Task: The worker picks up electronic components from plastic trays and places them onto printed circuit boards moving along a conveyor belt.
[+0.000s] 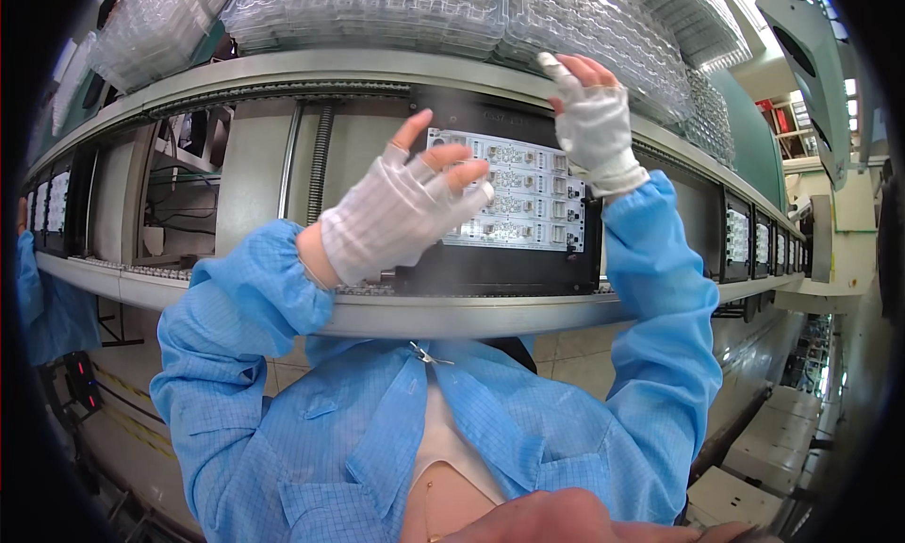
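Note:
My left hand (401,208), in a white glove with bare fingertips, hovers over the left part of a white circuit board panel (514,234). Its fingers are apart, and I see nothing between them. The panel carries several rows of small connectors and lies in a black carrier frame (528,271) on the conveyor. At the frame's far right side is my right hand (594,128), gloved the same way, with a white cover on one fingertip. Its fingers reach toward the clear trays, partly bent and apart, with nothing visible in them. The left hand hides part of the panel.
Stacks of clear plastic trays (368,15) stand behind the conveyor's far rail (377,64). The near rail (471,314) runs across in front of me. More carriers with boards (737,237) sit along the line at right. Another person's blue sleeve (57,303) shows at far left.

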The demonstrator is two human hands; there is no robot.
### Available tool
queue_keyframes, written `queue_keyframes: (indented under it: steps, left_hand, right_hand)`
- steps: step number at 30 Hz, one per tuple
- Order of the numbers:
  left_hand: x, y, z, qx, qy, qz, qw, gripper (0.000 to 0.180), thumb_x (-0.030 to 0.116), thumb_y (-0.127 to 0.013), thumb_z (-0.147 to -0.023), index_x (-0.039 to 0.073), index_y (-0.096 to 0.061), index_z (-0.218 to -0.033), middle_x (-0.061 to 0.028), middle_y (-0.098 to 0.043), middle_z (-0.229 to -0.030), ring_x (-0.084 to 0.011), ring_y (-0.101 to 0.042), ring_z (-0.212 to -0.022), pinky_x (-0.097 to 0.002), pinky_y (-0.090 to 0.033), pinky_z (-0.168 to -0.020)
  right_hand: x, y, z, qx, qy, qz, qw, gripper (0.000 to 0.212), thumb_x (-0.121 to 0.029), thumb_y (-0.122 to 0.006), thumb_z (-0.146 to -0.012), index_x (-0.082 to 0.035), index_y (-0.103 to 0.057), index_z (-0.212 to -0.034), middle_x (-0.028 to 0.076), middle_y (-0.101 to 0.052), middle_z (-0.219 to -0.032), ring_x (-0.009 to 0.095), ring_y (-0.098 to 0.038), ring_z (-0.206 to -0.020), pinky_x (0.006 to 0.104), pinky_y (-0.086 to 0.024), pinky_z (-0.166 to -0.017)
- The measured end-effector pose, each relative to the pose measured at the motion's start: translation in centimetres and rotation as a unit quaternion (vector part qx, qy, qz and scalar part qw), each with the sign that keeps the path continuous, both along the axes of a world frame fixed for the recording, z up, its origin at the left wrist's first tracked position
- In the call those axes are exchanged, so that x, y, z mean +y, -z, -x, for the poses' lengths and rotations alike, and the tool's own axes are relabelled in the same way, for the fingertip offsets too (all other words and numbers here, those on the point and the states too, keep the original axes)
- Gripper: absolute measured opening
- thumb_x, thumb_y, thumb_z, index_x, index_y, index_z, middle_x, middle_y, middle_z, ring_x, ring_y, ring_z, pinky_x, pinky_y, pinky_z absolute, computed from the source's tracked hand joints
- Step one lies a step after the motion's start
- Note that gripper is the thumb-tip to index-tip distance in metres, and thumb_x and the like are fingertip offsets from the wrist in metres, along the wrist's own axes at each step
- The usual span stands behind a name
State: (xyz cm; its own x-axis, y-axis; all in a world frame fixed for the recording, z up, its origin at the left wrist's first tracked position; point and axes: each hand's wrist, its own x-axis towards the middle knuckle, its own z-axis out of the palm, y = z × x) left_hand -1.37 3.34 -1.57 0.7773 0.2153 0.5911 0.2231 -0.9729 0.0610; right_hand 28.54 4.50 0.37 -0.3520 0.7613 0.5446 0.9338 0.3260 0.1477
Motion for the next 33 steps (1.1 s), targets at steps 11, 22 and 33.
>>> queue_keyframes:
  steps: [11, 22, 33]
  left_hand:
    - [1.6, 0.0, 1.3, -0.047, -0.038, -0.024, 0.998, 0.028, 0.012, -0.074, -0.078, 0.018, -0.072, -0.105, 0.0003, -0.064, -0.111, -0.0195, -0.061, -0.111, -0.0553, -0.036, -0.117]
    - [1.9, 0.6, 1.8, -0.018, -0.083, 0.013, 0.996, 0.043, -0.007, -0.064, -0.075, 0.009, -0.066, -0.116, -0.0084, -0.064, -0.108, -0.0284, -0.061, -0.103, -0.0464, -0.046, -0.102]
    - [1.9, 2.2, 2.2, -0.043, -0.108, 0.252, 0.961, 0.043, -0.004, -0.058, -0.085, 0.006, -0.060, -0.126, -0.0156, -0.067, -0.092, -0.0326, -0.066, -0.082, -0.0391, -0.055, -0.076]
  right_hand:
    - [1.2, 2.4, -0.1, -0.021, -0.065, -0.004, 0.998, 0.065, 0.010, -0.059, -0.079, -0.016, -0.059, -0.138, 0.011, -0.063, -0.124, 0.029, -0.059, -0.116, 0.0447, -0.049, -0.099]
    - [-2.8, 2.9, 1.0, 0.007, -0.041, -0.023, 0.999, 0.067, 0.012, -0.058, -0.077, -0.013, -0.057, -0.140, 0.014, -0.062, -0.125, 0.033, -0.058, -0.114, 0.0438, -0.050, -0.097]
    - [-6.8, 3.9, 2.3, -0.022, -0.007, 0.010, 1.000, 0.063, 0.008, -0.059, -0.077, -0.014, -0.062, -0.135, 0.011, -0.064, -0.116, 0.032, -0.062, -0.107, 0.0442, -0.050, -0.095]
